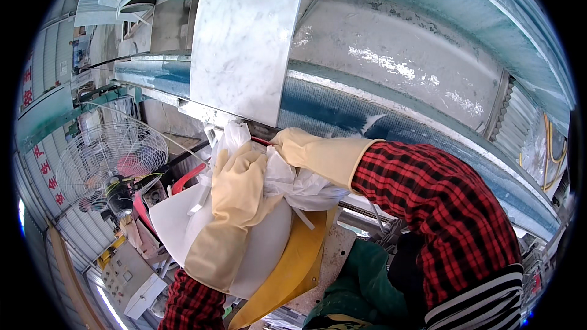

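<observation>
Both my hands wear long cream rubber gloves over red-and-black checked sleeves. My left hand (239, 178) lies flat on the bunched neck of a full white sack (260, 250), fingers pressed into the gathered clear plastic liner (299, 186). My right hand (292, 145) grips the same gathered neck from the far side, just under a metal chute (244, 36) with a steel plate front. The sack rests on a yellow curved support (299, 263). White straps hang from the sack's mouth.
A large blue-green machine body (416, 73) fills the top and right. At left stands a wire-caged pedestal fan (113, 159). A grey control box (128, 278) sits lower left. Red metal bars (186, 177) show beside the sack. Corrugated walls surround the area.
</observation>
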Demonstrator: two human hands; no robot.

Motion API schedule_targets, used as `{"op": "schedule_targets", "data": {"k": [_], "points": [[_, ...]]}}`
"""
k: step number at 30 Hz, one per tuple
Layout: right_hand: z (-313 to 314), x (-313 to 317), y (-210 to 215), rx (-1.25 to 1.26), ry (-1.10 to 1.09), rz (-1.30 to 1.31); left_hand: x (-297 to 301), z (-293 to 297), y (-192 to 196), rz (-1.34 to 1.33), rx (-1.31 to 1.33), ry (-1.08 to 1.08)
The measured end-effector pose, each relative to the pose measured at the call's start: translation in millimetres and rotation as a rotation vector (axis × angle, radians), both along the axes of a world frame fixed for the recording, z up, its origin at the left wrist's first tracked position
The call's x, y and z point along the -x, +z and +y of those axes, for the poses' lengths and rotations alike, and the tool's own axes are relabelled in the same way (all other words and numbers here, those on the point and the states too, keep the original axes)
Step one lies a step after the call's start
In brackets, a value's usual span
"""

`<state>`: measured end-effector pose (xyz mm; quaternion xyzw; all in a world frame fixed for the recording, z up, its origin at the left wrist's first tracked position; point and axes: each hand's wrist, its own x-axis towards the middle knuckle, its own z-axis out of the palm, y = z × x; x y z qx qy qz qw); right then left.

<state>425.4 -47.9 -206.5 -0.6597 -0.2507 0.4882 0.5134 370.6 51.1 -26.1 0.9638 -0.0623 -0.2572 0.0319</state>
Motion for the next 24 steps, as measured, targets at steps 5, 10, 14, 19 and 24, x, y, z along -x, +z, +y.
{"op": "schedule_targets", "data": {"k": [5, 10, 14, 19, 24], "points": [[-4, -7, 6, 0.026, 0.034, 0.0, 0, 3, -5, -0.058, 0.014, -0.036], [-4, -8, 8, 0.013, 0.086, -0.042, 0, 2, -2, -0.051, 0.025, -0.036], [-5, -9, 7, 0.012, 0.137, -0.099, -2, 1, 1, -0.013, 0.036, -0.018], [-6, -12, 9, 0.018, 0.164, -0.05, -3, 3, -2, -0.021, 0.06, -0.026], [-11, -16, 16, 0.03, 0.139, 0.026, -3, 2, 0, -0.045, 0.073, -0.038]]}}
